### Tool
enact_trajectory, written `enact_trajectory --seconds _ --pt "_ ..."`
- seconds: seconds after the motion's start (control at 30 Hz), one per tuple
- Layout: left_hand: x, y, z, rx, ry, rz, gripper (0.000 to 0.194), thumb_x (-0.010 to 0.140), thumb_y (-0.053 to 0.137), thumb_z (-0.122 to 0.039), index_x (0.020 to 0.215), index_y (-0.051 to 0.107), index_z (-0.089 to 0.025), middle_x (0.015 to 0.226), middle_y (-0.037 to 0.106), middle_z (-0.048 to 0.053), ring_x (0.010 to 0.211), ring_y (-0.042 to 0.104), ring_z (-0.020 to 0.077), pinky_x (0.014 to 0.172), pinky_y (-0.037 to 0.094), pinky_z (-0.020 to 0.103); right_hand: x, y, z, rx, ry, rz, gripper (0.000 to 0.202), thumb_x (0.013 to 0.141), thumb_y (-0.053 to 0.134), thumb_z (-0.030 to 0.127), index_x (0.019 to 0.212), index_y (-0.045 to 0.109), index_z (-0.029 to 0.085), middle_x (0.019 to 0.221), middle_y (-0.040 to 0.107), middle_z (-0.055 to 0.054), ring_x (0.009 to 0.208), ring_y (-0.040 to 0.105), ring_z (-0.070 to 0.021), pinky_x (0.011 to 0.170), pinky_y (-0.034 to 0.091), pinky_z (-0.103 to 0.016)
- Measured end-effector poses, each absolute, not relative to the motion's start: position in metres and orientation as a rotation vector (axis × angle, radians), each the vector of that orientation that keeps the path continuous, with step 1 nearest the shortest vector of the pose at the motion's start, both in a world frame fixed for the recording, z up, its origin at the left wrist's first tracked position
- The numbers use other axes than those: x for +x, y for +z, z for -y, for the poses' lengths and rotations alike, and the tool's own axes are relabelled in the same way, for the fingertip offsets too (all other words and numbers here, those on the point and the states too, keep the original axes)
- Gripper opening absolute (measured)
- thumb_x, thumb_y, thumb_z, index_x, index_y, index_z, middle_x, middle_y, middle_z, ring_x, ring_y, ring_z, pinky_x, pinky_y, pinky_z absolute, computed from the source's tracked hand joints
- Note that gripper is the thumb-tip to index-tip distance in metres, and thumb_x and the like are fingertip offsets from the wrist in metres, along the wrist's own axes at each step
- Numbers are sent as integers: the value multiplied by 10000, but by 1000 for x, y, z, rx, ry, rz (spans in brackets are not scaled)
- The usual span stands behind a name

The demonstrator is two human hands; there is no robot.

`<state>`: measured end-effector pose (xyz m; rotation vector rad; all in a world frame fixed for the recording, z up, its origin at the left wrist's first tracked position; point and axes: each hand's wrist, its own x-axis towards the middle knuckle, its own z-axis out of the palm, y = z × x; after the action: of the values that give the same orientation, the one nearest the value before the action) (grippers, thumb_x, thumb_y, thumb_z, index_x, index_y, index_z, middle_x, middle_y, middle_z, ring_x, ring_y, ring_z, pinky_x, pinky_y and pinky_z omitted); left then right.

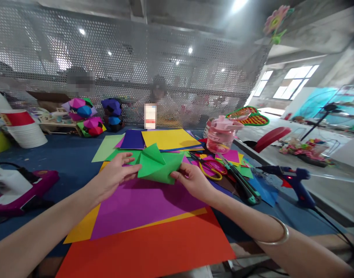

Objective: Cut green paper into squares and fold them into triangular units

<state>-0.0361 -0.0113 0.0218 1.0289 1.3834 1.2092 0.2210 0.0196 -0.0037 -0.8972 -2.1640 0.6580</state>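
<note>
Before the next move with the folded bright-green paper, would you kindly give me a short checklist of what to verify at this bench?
1. Right hand grips the folded bright-green paper: ok, pinched at its right edge between thumb and fingers.
2. Left hand grips it firmly: cannot tell; the fingertips are at its left edge.
3. Large purple paper sheet spread beneath the green paper: ok.
4. Black-and-green utility knife out of the right hand's grasp: ok, lying beside it.
5. Dark-blue glue gun switched off: apparently not ok, since a red light shows on it.
6. Translucent pink plastic jug upright: ok.
</note>
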Motion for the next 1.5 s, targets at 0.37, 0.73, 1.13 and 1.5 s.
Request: enact_trajectory --seconds 0.37,0.73,1.13,1.5 --pt "-25 12 23 840 947 -812 265 962 697 -292 1187 680 -153 1155 776 127 1025 759 240 830 627 328 228 6 -5 -367 -107 2387 284 921 454 29 974 673 200 938 766 -67 899 662 -214 813 483 -341" --pt "-29 16 23 1100 1022 -827 459 683 926 -532 931 758 -185 945 802 58 916 753 226 820 583 305 228 5 -3 -500 -76 2233 272 858 532 10 964 645 234 926 735 -42 871 642 -204 789 495 -346" --pt "-28 15 30 1095 827 -830 499 732 880 -577 973 742 -162 1120 787 98 1004 766 250 918 566 324 220 0 -5 -912 702 1966 229 940 628 418 851 591 211 749 621 -16 660 579 -159 600 475 -291" --pt "-21 17 35 1261 708 -885 672 722 843 -656 1196 739 -191 1162 782 128 1137 727 279 920 577 321 216 -4 -4 -1003 666 1923 285 898 629 459 775 525 224 739 617 -25 653 535 -158 592 413 -296"
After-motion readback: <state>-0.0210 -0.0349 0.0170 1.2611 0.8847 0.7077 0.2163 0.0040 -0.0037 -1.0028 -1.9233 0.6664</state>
